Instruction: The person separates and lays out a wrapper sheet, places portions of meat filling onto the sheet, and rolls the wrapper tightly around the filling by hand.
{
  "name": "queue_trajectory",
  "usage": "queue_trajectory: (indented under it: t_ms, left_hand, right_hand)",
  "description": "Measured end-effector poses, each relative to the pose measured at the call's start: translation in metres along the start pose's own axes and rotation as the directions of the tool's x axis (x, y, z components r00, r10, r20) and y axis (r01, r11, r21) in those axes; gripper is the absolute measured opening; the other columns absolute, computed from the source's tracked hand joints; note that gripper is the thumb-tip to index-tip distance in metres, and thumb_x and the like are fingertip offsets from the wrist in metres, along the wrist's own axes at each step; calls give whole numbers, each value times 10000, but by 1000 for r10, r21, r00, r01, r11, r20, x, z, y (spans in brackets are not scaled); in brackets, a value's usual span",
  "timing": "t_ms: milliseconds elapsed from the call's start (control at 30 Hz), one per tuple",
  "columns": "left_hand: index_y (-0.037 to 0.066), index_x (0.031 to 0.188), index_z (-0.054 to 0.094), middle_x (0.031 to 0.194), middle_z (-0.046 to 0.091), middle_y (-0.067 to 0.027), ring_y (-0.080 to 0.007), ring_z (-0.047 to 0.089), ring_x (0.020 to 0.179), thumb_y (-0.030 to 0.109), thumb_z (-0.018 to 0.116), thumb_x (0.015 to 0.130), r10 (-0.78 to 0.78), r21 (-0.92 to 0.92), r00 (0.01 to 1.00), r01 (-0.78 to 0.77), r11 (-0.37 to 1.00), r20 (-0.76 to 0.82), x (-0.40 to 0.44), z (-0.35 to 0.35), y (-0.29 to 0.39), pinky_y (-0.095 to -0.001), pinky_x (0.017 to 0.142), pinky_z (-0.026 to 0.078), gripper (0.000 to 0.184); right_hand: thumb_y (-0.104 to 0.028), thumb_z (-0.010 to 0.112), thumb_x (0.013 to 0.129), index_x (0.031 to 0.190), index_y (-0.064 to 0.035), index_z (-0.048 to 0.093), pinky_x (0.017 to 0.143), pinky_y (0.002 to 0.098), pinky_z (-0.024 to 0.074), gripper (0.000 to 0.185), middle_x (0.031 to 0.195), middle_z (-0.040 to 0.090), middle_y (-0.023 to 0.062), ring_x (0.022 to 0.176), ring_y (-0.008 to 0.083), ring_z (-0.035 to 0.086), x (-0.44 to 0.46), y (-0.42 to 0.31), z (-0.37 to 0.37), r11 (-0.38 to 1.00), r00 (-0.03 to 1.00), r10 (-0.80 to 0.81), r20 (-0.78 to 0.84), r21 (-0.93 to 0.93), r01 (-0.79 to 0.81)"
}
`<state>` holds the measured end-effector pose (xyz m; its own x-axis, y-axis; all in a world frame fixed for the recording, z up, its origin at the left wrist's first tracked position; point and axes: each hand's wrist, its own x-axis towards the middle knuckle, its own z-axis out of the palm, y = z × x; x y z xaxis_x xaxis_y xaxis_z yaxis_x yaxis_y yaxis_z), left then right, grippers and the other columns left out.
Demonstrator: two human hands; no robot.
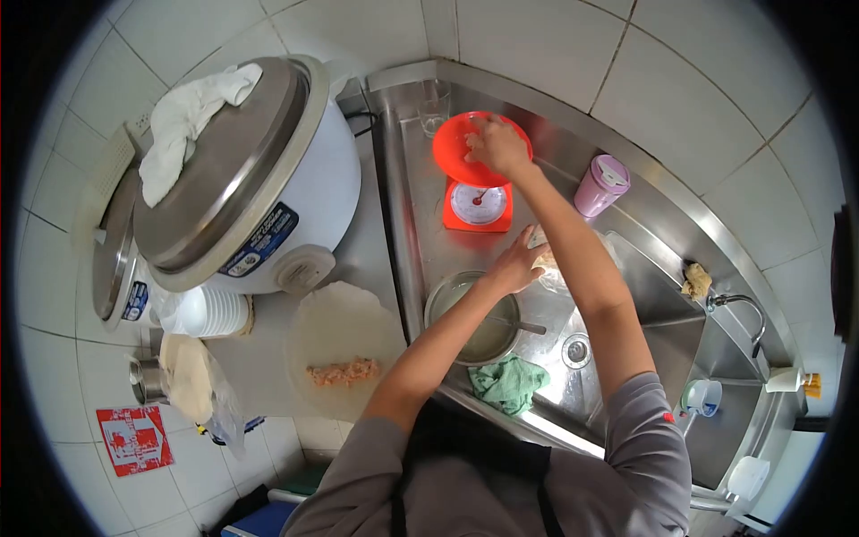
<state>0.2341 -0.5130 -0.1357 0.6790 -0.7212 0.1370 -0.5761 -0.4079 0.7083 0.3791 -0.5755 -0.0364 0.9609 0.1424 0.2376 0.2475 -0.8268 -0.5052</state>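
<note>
Nearest on the left, a long strip of pinkish filling (344, 371) lies across the pale round sheet (344, 318), which rests on the left-hand counter (259, 367) by its front edge; an even strip like this is best left unpressed. A green cloth (510, 385) lies at the front edge of the steel sink counter (429, 233), with the metal pot (437, 313) just beyond it, along the left edge, under the forearm. Past the pot, the left hand (515, 267) is partly curled, its fingers at the clear plastic bag (557, 273); I cannot tell whether they pinch it or only steady it. Keeping that bag off the red scale (478, 204) would help, since a nudge can shift the reading. The scale stands towards the far left corner, its red pan (450, 163) on top. There the right hand (499, 148) is spread, fingers parted and reaching down into the pan beside small pale bits (470, 143); whether the tips grip any is hidden. A light touch, then fingers lifted clear, lets the needle be read truly
</note>
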Motion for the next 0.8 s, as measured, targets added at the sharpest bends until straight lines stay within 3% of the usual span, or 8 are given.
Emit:
queue_trajectory:
  t_ms: [100,200,233,333,467,567,667,800]
  left_hand:
    - [167,1330,451,1437,151,-316,-430,207,1344,152,653,799,-48,0,998,48,999,44,-2,3,3,-446,1093,263,568]
    - [168,1335,444,1433,163,-317,-439,220,1337,156,654,804,-61,-3,996,61,998,72,-3,-1,13,-439,1090,267,572]
    - [176,1338,443,1432,170,-317,-441,228,1334,161,653,809,-60,11,996,60,998,66,-3,0,12,-435,1085,274,570]
    - [174,1336,444,1434,176,-310,-440,231,1333,162,652,811,-42,13,998,42,999,37,-4,-1,17,-438,1081,280,564]
    - [164,1340,443,1444,158,-316,-419,212,1349,160,641,821,-55,43,997,52,998,57,-9,-8,25,-423,1089,270,555]
    - [156,1331,462,1448,145,-320,-408,206,1356,149,630,828,-59,43,997,57,997,48,-10,-5,23,-406,1099,254,531]
    - [133,1326,467,1447,145,-324,-410,205,1355,134,627,826,-52,42,996,50,998,66,-11,-8,26,-401,1104,243,526]
    - [113,1334,456,1439,146,-339,-416,200,1354,132,624,826,-49,36,995,46,998,91,-12,-8,26,-401,1103,241,535]
  right_hand:
    - [-241,717,742,1192,6,571,856,336,475,534,954,678,153,929,253,646,-1,-6,-27,967,986,87,139,228,-118]
    - [-218,694,761,1142,3,609,815,334,491,448,927,680,146,886,236,651,2,1,-37,947,978,190,84,248,-205]
    - [-188,670,779,1047,7,657,776,325,503,332,885,684,145,829,225,656,-1,4,-37,988,995,60,-83,149,-47]
    - [-168,659,790,986,2,678,754,312,505,261,866,685,154,799,218,657,-12,-2,-55,923,972,208,-108,350,-159]
    - [-198,661,798,878,-34,707,652,303,508,188,756,684,107,666,165,642,-16,20,-52,883,950,169,-262,468,-28]
    - [-190,666,795,896,-24,703,658,291,505,198,755,681,100,656,153,630,-38,9,-75,880,950,247,-190,455,-138]
    - [-196,673,789,911,-26,704,632,289,504,212,740,671,96,635,145,616,-46,27,-75,826,950,244,-195,554,-99]
    - [-241,679,800,926,-29,705,598,271,495,248,719,647,64,615,119,587,-86,5,-104,833,942,286,-177,532,-153]
